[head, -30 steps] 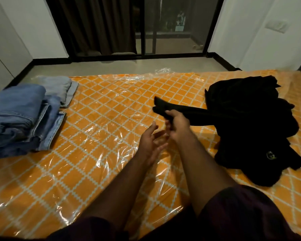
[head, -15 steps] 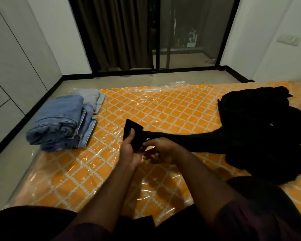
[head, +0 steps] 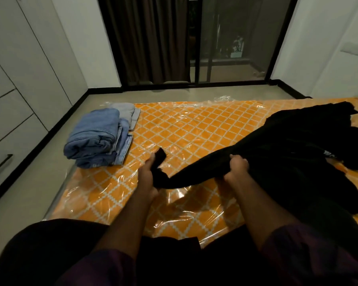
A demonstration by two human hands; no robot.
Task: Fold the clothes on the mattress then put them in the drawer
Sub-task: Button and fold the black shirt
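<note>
A black garment (head: 287, 153) lies in a heap on the right of the orange patterned mattress (head: 194, 129), which is wrapped in clear plastic. One long sleeve or leg of it stretches left across the mattress. My left hand (head: 148, 178) grips the end of that black strip, whose tip sticks up past my fingers. My right hand (head: 236, 169) grips the same garment further right, where the strip widens into the heap. Folded blue jeans (head: 97, 139) are stacked on the mattress's left side.
A folded pale grey garment (head: 125, 112) lies behind the jeans. White cabinet drawers (head: 8, 141) with a dark handle line the left wall beyond a strip of grey floor. Dark curtains and a glass sliding door stand behind the mattress. My knees fill the bottom of the view.
My hands have moved apart along the black strip: the right slid toward the heap and gripped it, the left kept the end. The garment has been pulled closer. The view shifted left.
</note>
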